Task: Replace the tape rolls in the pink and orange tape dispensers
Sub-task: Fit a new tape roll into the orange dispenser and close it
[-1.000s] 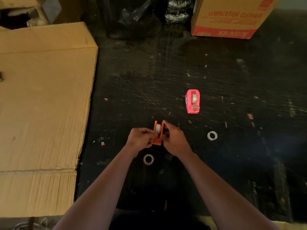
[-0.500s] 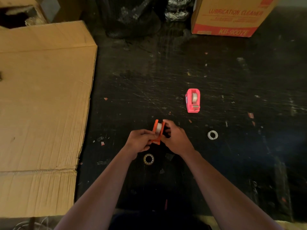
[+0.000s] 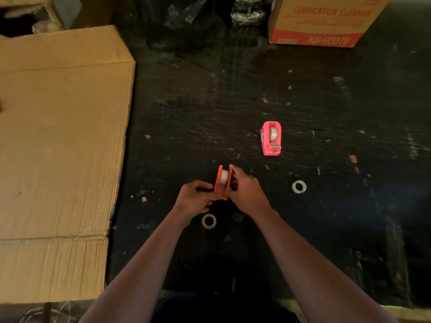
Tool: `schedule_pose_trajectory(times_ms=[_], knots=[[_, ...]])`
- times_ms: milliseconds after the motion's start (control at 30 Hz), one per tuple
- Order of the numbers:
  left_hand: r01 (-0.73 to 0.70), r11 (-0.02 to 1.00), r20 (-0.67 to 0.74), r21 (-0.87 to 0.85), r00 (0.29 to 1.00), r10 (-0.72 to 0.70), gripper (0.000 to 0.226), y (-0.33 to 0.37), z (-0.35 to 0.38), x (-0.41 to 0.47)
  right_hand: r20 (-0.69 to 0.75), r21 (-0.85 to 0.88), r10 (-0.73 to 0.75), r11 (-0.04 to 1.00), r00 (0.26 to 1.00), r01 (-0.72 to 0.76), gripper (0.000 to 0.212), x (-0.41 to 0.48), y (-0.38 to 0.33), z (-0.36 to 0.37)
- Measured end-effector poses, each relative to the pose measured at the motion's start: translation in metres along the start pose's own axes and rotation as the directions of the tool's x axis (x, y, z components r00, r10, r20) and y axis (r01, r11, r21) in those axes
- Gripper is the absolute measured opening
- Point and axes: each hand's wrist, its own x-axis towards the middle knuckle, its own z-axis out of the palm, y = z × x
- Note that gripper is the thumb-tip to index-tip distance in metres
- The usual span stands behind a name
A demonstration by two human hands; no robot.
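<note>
The orange tape dispenser point(image 3: 220, 183) is held between both hands over the dark table, with a pale tape roll point(image 3: 224, 175) seated between its side walls. My left hand point(image 3: 195, 198) grips its left side and lower end. My right hand point(image 3: 246, 189) clasps the right wall, fingertips at the top edge. The pink tape dispenser point(image 3: 270, 138) stands alone further back and to the right, a roll inside it. A white empty core ring point(image 3: 299, 186) lies to the right of my hands. A clear tape roll point(image 3: 209, 221) lies flat just below my left hand.
A large flattened cardboard sheet point(image 3: 58, 148) covers the table's left side. A cardboard box point(image 3: 321, 22) printed LUBRICATION CLEANER stands at the back right, with black plastic bags point(image 3: 186, 22) beside it. Small paper scraps dot the scratched black tabletop point(image 3: 233, 101).
Both hands have shifted the orange dispenser slightly away from me and turned it a little more upright. The pink dispenser, the ring and the clear roll stay put.
</note>
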Motion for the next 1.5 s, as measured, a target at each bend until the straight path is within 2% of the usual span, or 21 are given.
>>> schedule_pose_trajectory(times_ms=[167,333,600,833,1067,1200,1333,1500], knots=[[-0.017,1.0,0.044,0.01,0.999,0.017,0.038,-0.003,0.0,-0.002,-0.016,-0.006,-0.012,1.0,1.0,0.012,0.08,0.0,0.0,0.001],[-0.065,0.991,0.042,0.114,0.997,0.061,0.048,-0.005,-0.003,0.002,0.004,-0.042,-0.009,0.999,1.0,0.01,0.079,0.003,-0.001,0.001],[-0.092,0.984,0.115,0.154,0.991,0.075,0.047,-0.007,-0.01,0.008,0.016,-0.031,-0.024,0.999,1.0,0.025,0.078,0.005,-0.001,0.0],[-0.082,0.976,0.071,0.201,0.995,0.069,0.052,-0.011,-0.007,0.012,0.016,-0.042,-0.03,0.999,0.999,0.031,0.079,0.005,0.0,0.001],[-0.155,0.932,0.025,0.326,0.987,0.156,0.048,-0.007,-0.003,0.007,0.015,-0.02,-0.049,0.999,0.999,0.049,0.077,0.006,0.001,-0.001],[-0.169,0.897,0.062,0.408,0.986,0.158,0.062,-0.004,-0.013,0.014,-0.013,-0.052,-0.095,0.994,0.995,0.095,0.073,0.005,0.003,-0.002],[-0.159,0.935,0.013,0.317,0.986,0.164,0.054,0.01,-0.018,0.022,-0.028,-0.046,-0.123,0.992,0.992,0.121,0.066,0.002,0.005,-0.003],[-0.19,0.959,0.005,0.212,0.981,0.193,0.057,0.009,-0.005,0.024,-0.071,0.079,-0.066,0.994,0.995,0.071,0.048,-0.001,0.007,-0.002]])
